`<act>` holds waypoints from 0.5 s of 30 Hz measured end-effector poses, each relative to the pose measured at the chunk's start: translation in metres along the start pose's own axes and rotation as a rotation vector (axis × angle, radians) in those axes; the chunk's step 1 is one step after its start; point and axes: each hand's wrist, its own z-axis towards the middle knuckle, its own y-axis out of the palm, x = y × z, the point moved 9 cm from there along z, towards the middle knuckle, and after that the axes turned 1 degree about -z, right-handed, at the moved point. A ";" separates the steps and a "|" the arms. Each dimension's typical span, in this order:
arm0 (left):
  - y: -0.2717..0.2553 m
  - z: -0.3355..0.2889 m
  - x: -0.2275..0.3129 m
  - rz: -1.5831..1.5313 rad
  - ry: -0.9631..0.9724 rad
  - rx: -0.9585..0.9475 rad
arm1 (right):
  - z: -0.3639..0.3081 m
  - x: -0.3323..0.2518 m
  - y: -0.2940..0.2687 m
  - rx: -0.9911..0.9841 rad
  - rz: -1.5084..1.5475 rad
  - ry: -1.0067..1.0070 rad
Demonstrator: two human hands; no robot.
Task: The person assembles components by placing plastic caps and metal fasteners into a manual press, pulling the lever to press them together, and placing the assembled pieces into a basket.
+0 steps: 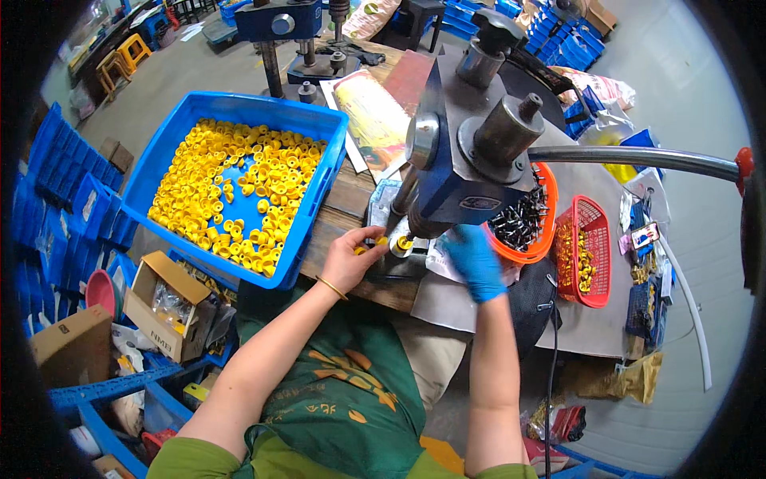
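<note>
My bare left hand (351, 255), with a gold bangle on the wrist, pinches a small yellow plastic cap (381, 240) at the base of a blue hand press (471, 152). A second yellow cap (404, 243) sits on the fixture under the press ram. My right hand (476, 259), in a blue glove, rests right beside that fixture, below the press body; whether it holds anything is hidden. To the left stands a big blue crate (319, 199) with several loose yellow caps (239, 191) in it.
The press lever (638, 160) with a red knob sticks out to the right. An orange basket (544, 231) of dark metal parts and a red basket (594, 247) of brass parts stand at the right. Cardboard boxes (171, 307) and blue bins (72, 207) crowd the floor at left.
</note>
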 end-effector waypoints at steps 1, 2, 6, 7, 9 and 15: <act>-0.006 -0.001 0.001 0.051 0.039 0.025 | 0.014 -0.025 -0.058 0.213 0.097 0.007; -0.005 -0.003 0.006 0.094 0.088 0.027 | 0.007 -0.050 -0.112 0.561 -0.152 -0.186; 0.005 -0.004 0.001 0.008 0.051 0.028 | -0.035 -0.012 -0.204 0.387 -0.678 0.240; 0.016 -0.004 0.004 -0.057 0.001 -0.016 | -0.057 -0.014 -0.228 0.330 -0.872 0.395; 0.016 -0.005 -0.002 -0.091 -0.058 -0.036 | -0.079 -0.050 -0.210 0.183 -1.184 0.684; 0.000 -0.005 -0.019 -0.054 -0.135 0.003 | -0.076 -0.069 -0.179 0.119 -1.301 0.780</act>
